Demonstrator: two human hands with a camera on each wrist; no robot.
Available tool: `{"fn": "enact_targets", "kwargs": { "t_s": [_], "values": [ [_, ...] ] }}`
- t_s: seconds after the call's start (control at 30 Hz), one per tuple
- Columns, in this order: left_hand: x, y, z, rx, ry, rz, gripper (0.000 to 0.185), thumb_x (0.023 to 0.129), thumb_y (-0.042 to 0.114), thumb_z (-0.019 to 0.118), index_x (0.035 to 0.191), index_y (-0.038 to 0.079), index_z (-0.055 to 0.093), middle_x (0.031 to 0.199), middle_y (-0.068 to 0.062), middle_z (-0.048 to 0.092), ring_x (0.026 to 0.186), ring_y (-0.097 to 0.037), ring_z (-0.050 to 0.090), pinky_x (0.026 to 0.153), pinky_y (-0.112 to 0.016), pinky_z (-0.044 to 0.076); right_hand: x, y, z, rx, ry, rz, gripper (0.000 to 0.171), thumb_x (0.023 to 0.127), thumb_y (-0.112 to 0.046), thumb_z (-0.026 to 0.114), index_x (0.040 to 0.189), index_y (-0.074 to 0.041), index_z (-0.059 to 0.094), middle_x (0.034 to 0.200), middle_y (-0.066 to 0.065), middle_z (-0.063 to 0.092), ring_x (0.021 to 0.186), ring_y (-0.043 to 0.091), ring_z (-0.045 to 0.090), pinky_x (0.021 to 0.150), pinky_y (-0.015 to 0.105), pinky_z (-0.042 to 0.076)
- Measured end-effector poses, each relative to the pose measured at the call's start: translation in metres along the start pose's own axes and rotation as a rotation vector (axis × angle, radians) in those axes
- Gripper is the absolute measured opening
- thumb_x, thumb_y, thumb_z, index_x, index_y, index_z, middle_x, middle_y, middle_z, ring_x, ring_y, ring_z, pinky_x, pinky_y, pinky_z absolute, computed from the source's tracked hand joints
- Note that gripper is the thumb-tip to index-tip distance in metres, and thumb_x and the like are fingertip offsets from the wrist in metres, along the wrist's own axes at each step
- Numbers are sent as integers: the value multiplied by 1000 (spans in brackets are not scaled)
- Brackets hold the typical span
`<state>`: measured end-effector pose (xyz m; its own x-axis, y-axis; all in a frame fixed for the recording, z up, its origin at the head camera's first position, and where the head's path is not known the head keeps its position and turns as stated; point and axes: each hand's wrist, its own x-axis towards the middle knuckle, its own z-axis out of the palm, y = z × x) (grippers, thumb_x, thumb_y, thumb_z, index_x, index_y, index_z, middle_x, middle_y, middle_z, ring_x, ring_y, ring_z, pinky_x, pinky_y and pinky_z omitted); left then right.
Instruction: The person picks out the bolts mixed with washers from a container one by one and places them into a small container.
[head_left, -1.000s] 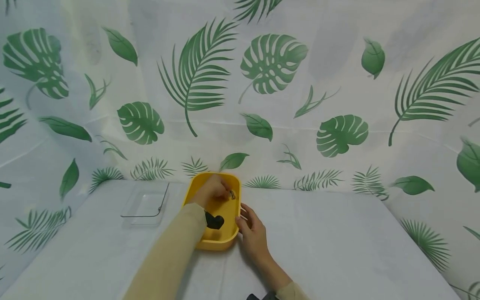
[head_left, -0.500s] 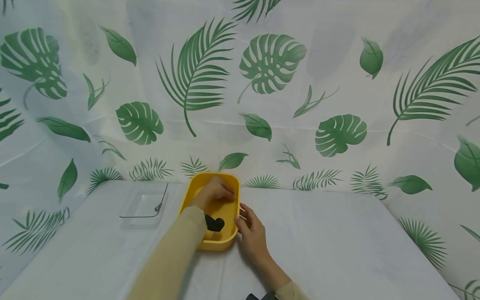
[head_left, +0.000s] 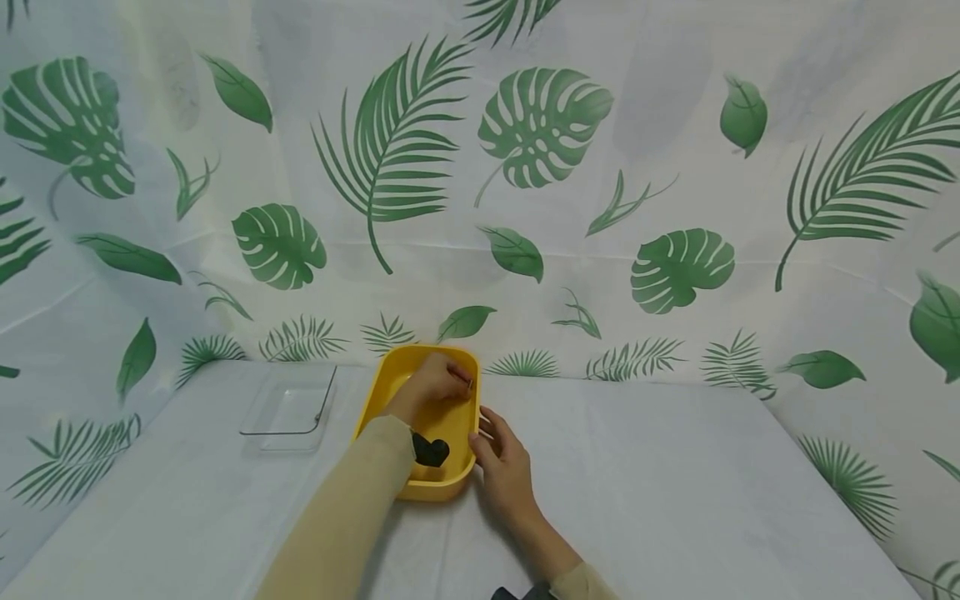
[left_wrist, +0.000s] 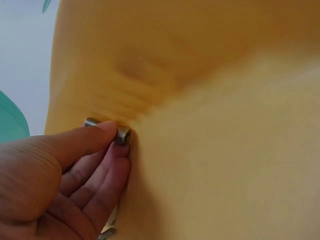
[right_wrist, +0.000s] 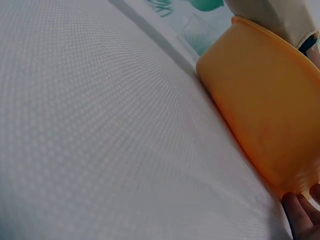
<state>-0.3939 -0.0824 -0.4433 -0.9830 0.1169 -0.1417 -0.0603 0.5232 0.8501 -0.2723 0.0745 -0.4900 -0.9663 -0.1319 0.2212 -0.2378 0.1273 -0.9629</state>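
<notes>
In the left wrist view, my left hand [left_wrist: 75,175] pinches a small metal socket-head screw [left_wrist: 123,135] between thumb and fingers, close to the tub's wall. A second small metal piece [left_wrist: 107,233] shows below the fingers, partly hidden. The head view has this left hand [head_left: 435,379] reaching into the far right part of a yellow tub [head_left: 427,492]. Outside, my right hand [head_left: 510,471] touches the tub's right side with thumb and fingers. Those fingers [left_wrist: 107,172] of the left hand are bent under the screw. In the right wrist view, fingertips [right_wrist: 297,212] meet the tub's lower wall.
A clear, shallow plastic box [head_left: 288,408] with a dark edge line stands left of the tub on the white-covered table [head_left: 660,500]. A leaf-patterned cloth [head_left: 570,275] rises behind the table. A black wrist strap [head_left: 430,451] sits over the tub's floor.
One second ago, small metal pieces lay visible beside my left fingertips. The left hand has shifted slightly right over them and pinches a screw. My right hand has stayed at the tub's side.
</notes>
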Motion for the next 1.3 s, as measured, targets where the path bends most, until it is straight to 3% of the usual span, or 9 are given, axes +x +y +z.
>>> {"fn": "enact_targets", "kwargs": {
  "t_s": [0.27, 0.53, 0.73, 0.83, 1.07, 1.3],
  "values": [
    [2, -3, -3, 18, 21, -6, 12, 87, 2, 76, 99, 2, 76, 92, -10, 73, 77, -19, 64, 78, -28, 60, -1, 1, 3, 7, -8, -8, 49, 103, -21, 56, 149, -7, 47, 145, 22, 57, 126, 36, 63, 92, 32, 59],
    [-14, 9, -15, 34, -3, 10, 21, 90, 1, 70, 111, -1, 72, 103, -16, 73, 83, -26, 69, 82, -33, 61, 0, 3, 2, 14, -13, -16, 49, 104, -21, 56, 150, -8, 46, 145, 22, 56, 126, 37, 63, 93, 32, 59],
    [-29, 18, -31, 21, 8, 12, 25, 93, 2, 68, 117, -5, 69, 111, -20, 70, 87, -31, 71, 84, -36, 62, 0, 4, 2, -6, -12, -12, 49, 104, -23, 55, 150, -8, 46, 146, 22, 56, 126, 36, 63, 94, 33, 59],
    [-35, 20, -42, 65, 14, 17, 26, 94, 5, 67, 118, -4, 69, 110, -19, 70, 85, -29, 69, 85, -40, 60, 0, 3, 3, 4, -8, -1, 49, 104, -22, 56, 149, -7, 47, 145, 22, 57, 126, 36, 64, 94, 33, 59],
    [-50, 24, -71, 102, 19, 58, 31, 96, 6, 64, 125, -5, 65, 113, -22, 71, 99, -38, 70, 91, -44, 59, 1, 4, 3, 10, -1, 0, 49, 103, -21, 56, 149, -7, 47, 145, 22, 57, 125, 35, 64, 94, 34, 59],
    [-61, 25, -98, 95, 130, 66, 29, 94, 7, 68, 121, -4, 68, 103, -17, 70, 86, -30, 70, 86, -41, 61, 2, 5, 1, -14, 15, 9, 48, 103, -18, 55, 149, -6, 48, 144, 22, 58, 124, 36, 64, 93, 35, 60]
  ]
}}
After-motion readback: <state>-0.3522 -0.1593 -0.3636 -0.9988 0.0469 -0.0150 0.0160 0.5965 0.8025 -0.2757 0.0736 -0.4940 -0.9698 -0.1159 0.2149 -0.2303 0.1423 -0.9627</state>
